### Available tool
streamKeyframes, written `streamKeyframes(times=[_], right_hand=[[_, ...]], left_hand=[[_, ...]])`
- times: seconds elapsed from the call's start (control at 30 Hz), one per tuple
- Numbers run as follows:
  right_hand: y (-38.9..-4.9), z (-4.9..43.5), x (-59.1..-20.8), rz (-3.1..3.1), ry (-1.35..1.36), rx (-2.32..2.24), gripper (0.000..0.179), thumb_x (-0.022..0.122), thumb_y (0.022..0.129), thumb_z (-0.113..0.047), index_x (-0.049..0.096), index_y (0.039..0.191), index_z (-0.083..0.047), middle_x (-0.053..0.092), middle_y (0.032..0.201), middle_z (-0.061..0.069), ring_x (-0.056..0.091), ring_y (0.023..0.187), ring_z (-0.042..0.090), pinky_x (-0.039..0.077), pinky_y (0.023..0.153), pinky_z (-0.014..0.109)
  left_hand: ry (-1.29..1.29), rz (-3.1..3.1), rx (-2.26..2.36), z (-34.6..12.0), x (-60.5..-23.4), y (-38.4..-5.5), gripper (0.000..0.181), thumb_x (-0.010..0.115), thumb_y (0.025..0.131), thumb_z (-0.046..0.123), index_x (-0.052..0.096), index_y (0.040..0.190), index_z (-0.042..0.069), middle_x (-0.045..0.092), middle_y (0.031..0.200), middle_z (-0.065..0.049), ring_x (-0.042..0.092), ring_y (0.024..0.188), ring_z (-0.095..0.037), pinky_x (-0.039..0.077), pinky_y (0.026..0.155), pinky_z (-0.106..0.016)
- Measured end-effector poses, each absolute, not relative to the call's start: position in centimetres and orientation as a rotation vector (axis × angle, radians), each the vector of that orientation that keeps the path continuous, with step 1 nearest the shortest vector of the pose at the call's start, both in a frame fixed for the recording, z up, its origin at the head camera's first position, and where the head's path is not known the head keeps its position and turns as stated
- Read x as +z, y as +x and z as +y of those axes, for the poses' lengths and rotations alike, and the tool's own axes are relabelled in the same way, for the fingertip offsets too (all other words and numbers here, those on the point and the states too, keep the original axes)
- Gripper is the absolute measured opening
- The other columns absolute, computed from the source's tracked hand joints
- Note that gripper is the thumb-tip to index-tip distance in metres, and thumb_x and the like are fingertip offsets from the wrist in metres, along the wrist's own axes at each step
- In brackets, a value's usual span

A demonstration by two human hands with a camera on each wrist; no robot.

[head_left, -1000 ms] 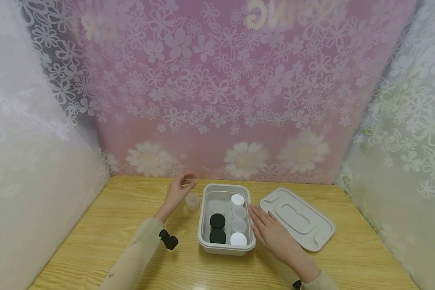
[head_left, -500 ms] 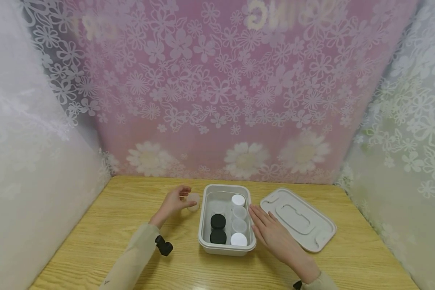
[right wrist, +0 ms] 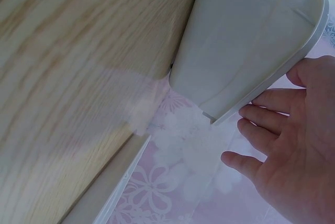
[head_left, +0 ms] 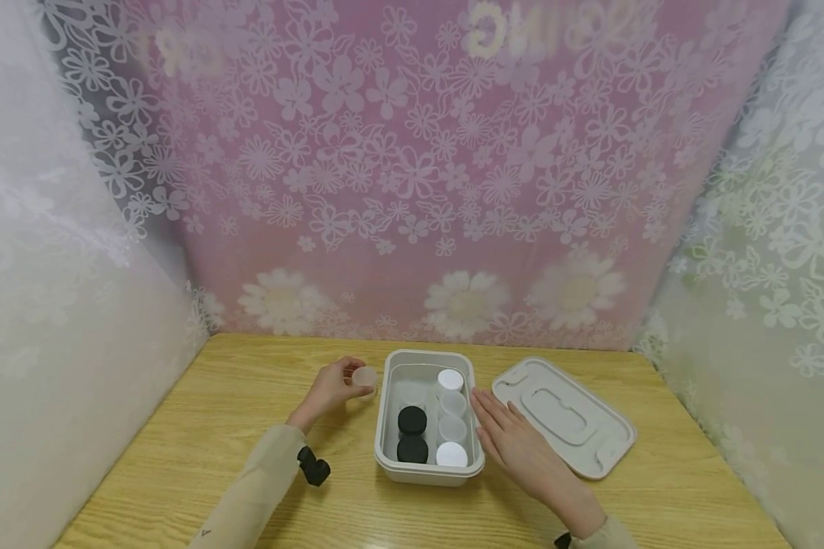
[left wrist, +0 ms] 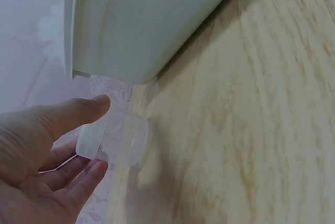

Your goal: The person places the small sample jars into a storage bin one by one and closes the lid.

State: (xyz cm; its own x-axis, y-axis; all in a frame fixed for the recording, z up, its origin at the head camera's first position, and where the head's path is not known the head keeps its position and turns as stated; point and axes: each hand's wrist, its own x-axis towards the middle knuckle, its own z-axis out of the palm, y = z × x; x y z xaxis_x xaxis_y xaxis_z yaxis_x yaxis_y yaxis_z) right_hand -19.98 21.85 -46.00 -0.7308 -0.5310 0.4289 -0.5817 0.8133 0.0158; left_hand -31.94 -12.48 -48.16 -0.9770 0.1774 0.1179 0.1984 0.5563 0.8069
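My left hand (head_left: 332, 393) pinches a small translucent jar (head_left: 364, 378) by its ribbed lid (left wrist: 92, 139), left of the box. In the left wrist view the thumb lies over one side of the lid and the fingertips at the other, with the jar's clear body (left wrist: 128, 139) close over the table. A pale grey plastic box (head_left: 429, 474) stands upright in the middle. Inside it, jars with white, clear and black lids form two rows. My right hand (head_left: 518, 450) lies along the box's right rim, fingers extended and holding nothing; the right wrist view shows fingertips right at the rim.
The box's pale lid (head_left: 607, 427) lies flat on the wooden table (head_left: 178, 450), right of the box and beyond the right hand. A pink floral curtain (head_left: 412, 191) hangs behind the table, with pale floral sheets at both sides.
My left hand has come down from above the jar, and its thumb and fingers have closed on the lid. The right hand, box and box lid have stayed put.
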Motion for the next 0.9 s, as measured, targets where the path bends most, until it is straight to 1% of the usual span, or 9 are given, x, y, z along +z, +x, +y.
streamKeyframes(times=[0.27,0.43,0.6,0.9], right_hand=[[-20.0,21.8,-45.9,-2.607,0.827,0.172,0.052,0.061,0.102,-0.019,0.050,0.147,0.004,0.050,0.151,0.016,0.048,0.139,0.033,0.042,0.111,0.058],[-20.0,21.8,-45.9,-2.606,0.823,0.185,0.051,0.061,0.101,-0.019,0.050,0.146,0.004,0.051,0.151,0.016,0.048,0.139,0.034,0.041,0.111,0.058],[-19.9,21.8,-45.9,-2.596,0.824,0.177,0.051,0.061,0.101,-0.019,0.051,0.145,0.004,0.051,0.150,0.016,0.049,0.138,0.034,0.043,0.110,0.058],[-19.9,21.8,-45.8,-2.595,0.826,0.169,0.051,0.061,0.101,-0.019,0.051,0.146,0.003,0.050,0.151,0.015,0.049,0.138,0.033,0.042,0.111,0.057]], left_hand=[[-0.300,-2.702,-1.484,-12.5,-46.8,-32.1,0.050,0.083,0.086,0.017,0.063,0.129,0.002,0.066,0.125,-0.018,0.066,0.111,-0.035,0.058,0.094,-0.047],[-0.310,-2.685,-1.471,-12.4,-45.6,-32.4,0.051,0.083,0.086,0.019,0.063,0.130,0.002,0.066,0.124,-0.018,0.066,0.110,-0.035,0.058,0.093,-0.046],[-0.348,-2.643,-1.487,-12.1,-44.5,-32.5,0.053,0.083,0.087,0.019,0.062,0.131,0.000,0.066,0.124,-0.019,0.065,0.113,-0.035,0.057,0.097,-0.046],[-0.395,-2.555,-1.524,-11.0,-42.5,-32.6,0.054,0.084,0.086,0.020,0.062,0.132,0.001,0.066,0.123,-0.018,0.064,0.115,-0.033,0.056,0.099,-0.044]])
